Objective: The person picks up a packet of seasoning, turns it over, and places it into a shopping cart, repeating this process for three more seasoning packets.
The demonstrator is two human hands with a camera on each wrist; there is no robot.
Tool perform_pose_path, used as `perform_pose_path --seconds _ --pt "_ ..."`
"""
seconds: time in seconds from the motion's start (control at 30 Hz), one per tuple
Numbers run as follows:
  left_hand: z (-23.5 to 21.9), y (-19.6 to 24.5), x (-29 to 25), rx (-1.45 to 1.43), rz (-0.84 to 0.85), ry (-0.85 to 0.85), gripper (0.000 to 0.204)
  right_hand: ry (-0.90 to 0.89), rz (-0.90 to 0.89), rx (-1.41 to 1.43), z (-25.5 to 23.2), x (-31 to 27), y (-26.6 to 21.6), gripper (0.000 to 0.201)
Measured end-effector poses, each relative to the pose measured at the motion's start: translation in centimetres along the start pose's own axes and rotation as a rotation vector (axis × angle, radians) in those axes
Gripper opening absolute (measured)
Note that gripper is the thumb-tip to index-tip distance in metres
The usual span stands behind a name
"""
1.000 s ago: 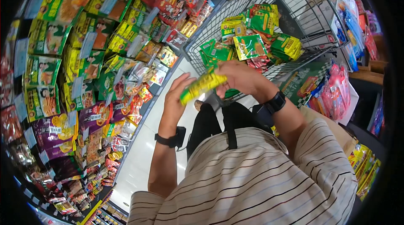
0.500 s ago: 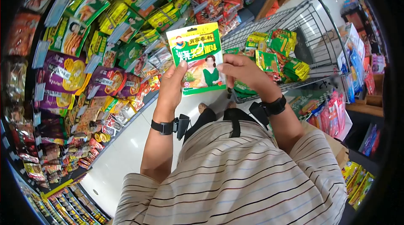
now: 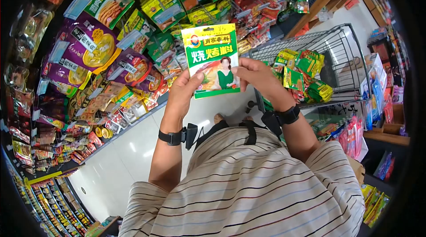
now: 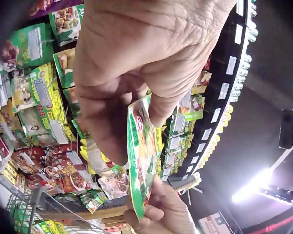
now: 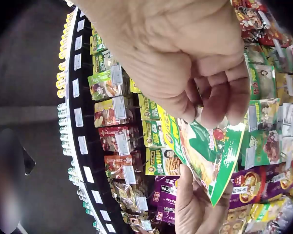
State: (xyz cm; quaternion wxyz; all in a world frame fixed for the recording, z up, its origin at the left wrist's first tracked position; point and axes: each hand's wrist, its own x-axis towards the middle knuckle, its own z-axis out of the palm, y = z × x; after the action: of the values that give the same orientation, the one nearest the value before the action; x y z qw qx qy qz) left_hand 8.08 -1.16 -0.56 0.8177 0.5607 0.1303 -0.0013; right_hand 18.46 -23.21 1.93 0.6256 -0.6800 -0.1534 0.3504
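A flat seasoning packet point(image 3: 212, 62), yellow at the top and green at the bottom, is held upright with its printed front toward the head camera. My left hand point(image 3: 181, 90) pinches its lower left edge, thumb on the front and fingers behind. On the opposite edge my right hand point(image 3: 262, 79) pinches it the same way. The left wrist view shows the packet point(image 4: 142, 156) nearly edge-on between both hands. In the right wrist view the right thumb and fingers grip the packet's point(image 5: 210, 151) edge, and the left hand point(image 5: 198, 209) holds it from below.
A wire shopping cart point(image 3: 344, 37) stands ahead to the right, with several green and yellow packets point(image 3: 306, 66) inside. Hanging packets point(image 3: 162, 6) fill the shelf rack on the left, purple pouches point(image 3: 91, 44) among them. Pink bagged goods point(image 3: 350, 137) are at the right.
The packet was tilted and blurred between the hands, then turned front-up and raised; both hands now hold it by its sides. The head view has shifted, bringing the cart further right.
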Motion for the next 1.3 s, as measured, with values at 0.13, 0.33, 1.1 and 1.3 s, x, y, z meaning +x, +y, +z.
perform_pose_path --seconds 0.13,0.33,1.1,1.3 --pt "-1.8 0.2 -0.7 0.022 0.002 0.015 0.037 -0.039 -0.034 0.004 1.4 1.0 0.6 0.027" --pt "-3.0 0.7 -1.4 0.042 -0.023 -0.022 0.034 -0.066 0.006 -0.015 3.2 1.3 0.3 0.026" --pt "-4.8 -1.4 0.1 0.1 -0.15 -0.063 0.034 -0.078 0.157 -0.022 3.7 2.5 2.1 0.029" --pt "-5.5 -1.7 0.1 0.148 -0.182 -0.038 0.034 -0.097 0.133 0.068 4.7 2.7 1.5 0.028"
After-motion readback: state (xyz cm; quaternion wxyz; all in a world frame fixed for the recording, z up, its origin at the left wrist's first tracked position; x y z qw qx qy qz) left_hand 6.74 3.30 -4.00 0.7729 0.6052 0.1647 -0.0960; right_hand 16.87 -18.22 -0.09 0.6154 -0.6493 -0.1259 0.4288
